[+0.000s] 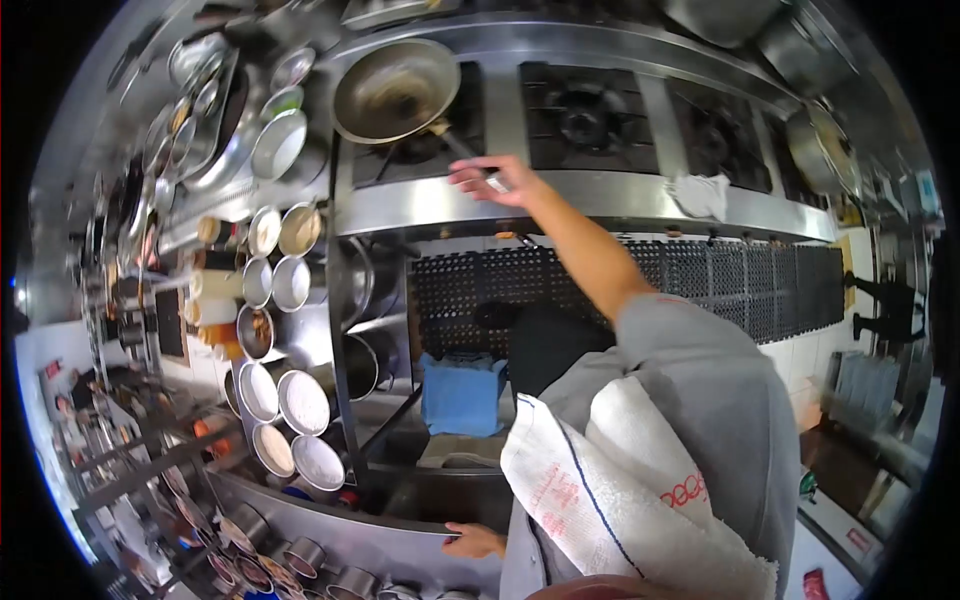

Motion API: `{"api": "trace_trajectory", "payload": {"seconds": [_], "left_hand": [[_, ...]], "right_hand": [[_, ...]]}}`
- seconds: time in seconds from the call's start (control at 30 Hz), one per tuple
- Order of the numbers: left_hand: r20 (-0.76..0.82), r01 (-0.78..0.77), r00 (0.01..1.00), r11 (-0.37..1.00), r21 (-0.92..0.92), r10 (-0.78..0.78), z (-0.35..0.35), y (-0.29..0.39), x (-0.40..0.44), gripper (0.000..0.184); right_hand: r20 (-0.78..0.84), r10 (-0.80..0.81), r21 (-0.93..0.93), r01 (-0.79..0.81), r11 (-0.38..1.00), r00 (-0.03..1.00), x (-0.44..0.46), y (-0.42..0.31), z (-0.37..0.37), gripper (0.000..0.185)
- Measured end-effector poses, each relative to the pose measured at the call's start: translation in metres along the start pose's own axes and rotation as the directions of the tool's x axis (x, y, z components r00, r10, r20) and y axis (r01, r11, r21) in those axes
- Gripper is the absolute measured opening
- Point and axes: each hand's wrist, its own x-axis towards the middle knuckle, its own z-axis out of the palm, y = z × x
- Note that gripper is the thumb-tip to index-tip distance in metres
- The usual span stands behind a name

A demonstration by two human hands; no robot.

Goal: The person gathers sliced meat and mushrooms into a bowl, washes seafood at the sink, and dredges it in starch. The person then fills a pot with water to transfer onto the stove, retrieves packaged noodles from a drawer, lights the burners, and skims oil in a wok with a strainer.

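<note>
At the stove, my right hand (497,181) has its fingers closed loosely around the handle of a frying pan (397,92). A metallic end of the handle shows against the palm. The wide pan has a browned, darkened inside and sits over the leftmost burner in view. Low in the view, my left hand (475,540) rests at the edge of a steel counter (400,535), its fingers stretched out and holding nothing visible. A white towel (600,480) with a blue stripe and red print lies over my grey sleeve and shoulder.
Black burner grates (583,118) line the steel stove, and a white cloth (698,195) hangs on its front ledge. Round metal containers (303,402) of ingredients stand to the left. A blue cloth (462,393) hangs below the counter. Perforated black matting (700,290) covers the floor.
</note>
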Motion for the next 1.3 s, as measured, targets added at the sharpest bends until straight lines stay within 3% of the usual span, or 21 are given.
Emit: {"api": "trace_trajectory", "payload": {"seconds": [0.03, 0.07, 0.13, 0.2, 0.23, 0.27, 0.33, 0.37, 0.47, 0.53, 0.6, 0.67, 0.73, 0.87, 0.93, 1.07, 1.13, 1.2, 1.27, 1.3], "left_hand": [[0.019, 0.017, 1.000, 1.000, -0.001, -0.017, -0.005, 0.004, -0.007, 0.045], [0.062, 0.011, 0.998, 0.999, 0.048, -0.014, -0.014, 0.008, -0.006, 0.043], [0.017, -0.118, 0.993, 0.993, -0.019, 0.119, -0.012, -0.001, -0.004, 0.040], [-0.009, -0.269, 0.963, 0.959, -0.085, 0.269, -0.006, 0.003, -0.003, 0.037], [-0.005, -0.419, 0.905, 0.889, -0.187, 0.426, -0.003, 0.014, -0.005, 0.034], [-0.012, -0.555, 0.818, 0.784, -0.280, 0.575, -0.001, 0.025, -0.006, 0.030], [0.015, -0.507, 0.789, 0.665, -0.548, 0.614, 0.024, 0.061, -0.023, 0.030], [0.058, -0.479, 0.741, 0.587, -0.653, 0.669, 0.030, 0.083, -0.037, 0.032], [0.143, -0.469, 0.493, 0.401, -0.787, 0.858, 0.053, 0.147, -0.090, 0.036], [0.181, -0.549, 0.291, 0.319, -0.772, 0.939, 0.015, 0.204, -0.148, 0.035], [0.108, -0.488, 0.087, 0.137, -0.862, 0.990, 0.030, 0.248, -0.195, 0.033], [-0.035, -0.549, -0.082, -0.075, -0.833, 0.996, 0.018, 0.294, -0.254, 0.031], [0.008, -0.539, -0.232, -0.122, -0.834, 0.973, -0.011, 0.336, -0.321, 0.030], [-0.070, -0.465, -0.435, -0.291, -0.836, 0.898, -0.038, 0.394, -0.461, 0.035], [-0.281, -0.429, -0.429, -0.468, -0.773, 0.858, -0.027, 0.409, -0.525, 0.042], [-0.212, -0.614, -0.440, -0.465, -0.637, 0.872, -0.034, 0.418, -0.586, 0.044], [-0.072, -0.684, -0.524, -0.469, -0.558, 0.849, -0.006, 0.433, -0.578, 0.041], [-0.025, -0.690, -0.415, -0.333, -0.643, 0.910, 0.011, 0.445, -0.548, 0.038], [0.002, -0.707, -0.142, -0.100, -0.700, 0.990, 0.003, 0.453, -0.501, 0.039], [-0.042, -0.760, -0.069, -0.080, -0.646, 0.997, 0.000, 0.460, -0.477, 0.041]], "right_hand": [[-0.114, 0.052, -0.104, -0.063, 0.993, 0.992, 0.011, -0.008, -0.003, 0.028], [-0.078, 0.088, -0.220, -0.103, 0.970, 0.993, 0.025, -0.007, -0.011, 0.022], [-0.322, -0.101, -0.590, -0.116, 0.799, 0.941, 0.029, 0.000, 0.006, 0.012], [-0.349, -0.140, -0.581, -0.097, 0.808, 0.927, 0.005, -0.007, 0.020, 0.012], [-0.322, -0.176, -0.601, -0.058, 0.797, 0.930, -0.008, -0.004, 0.015, 0.014], [-0.302, -0.105, -0.471, -0.052, 0.881, 0.947, -0.037, -0.006, 0.018, 0.015], [-0.289, -0.155, -0.482, -0.004, 0.876, 0.945, -0.102, -0.007, 0.013, 0.013], [-0.271, -0.111, -0.603, -0.079, 0.793, 0.956, -0.139, -0.014, 0.007, 0.015], [-0.331, -0.173, -0.555, -0.044, 0.831, 0.928, -0.243, -0.019, -0.024, 0.014], [-0.367, -0.228, -0.499, 0.016, 0.866, 0.902, -0.316, -0.034, -0.029, 0.011], [-0.465, -0.290, -0.464, 0.049, 0.885, 0.837, -0.373, -0.044, -0.039, 0.010], [-0.529, -0.303, -0.475, 0.019, 0.880, 0.792, -0.417, -0.053, -0.060, 0.010], [-0.625, -0.367, -0.439, 0.079, 0.895, 0.689, -0.453, -0.069, -0.086, 0.009], [-0.679, -0.364, -0.442, 0.040, 0.896, 0.637, -0.500, -0.095, -0.136, 0.014], [-0.737, -0.376, -0.391, 0.100, 0.915, 0.562, -0.514, -0.102, -0.151, 0.014], [-0.713, -0.362, -0.409, 0.064, 0.910, 0.601, -0.529, -0.113, -0.157, 0.009], [-0.680, -0.346, -0.429, 0.032, 0.903, 0.647, -0.531, -0.118, -0.170, 0.011], [-0.648, -0.316, -0.421, 0.019, 0.907, 0.693, -0.533, -0.120, -0.173, 0.013], [-0.609, -0.231, -0.379, -0.022, 0.925, 0.758, -0.536, -0.118, -0.192, 0.014], [-0.602, -0.253, -0.375, 0.012, 0.927, 0.758, -0.535, -0.121, -0.196, 0.013]]}}
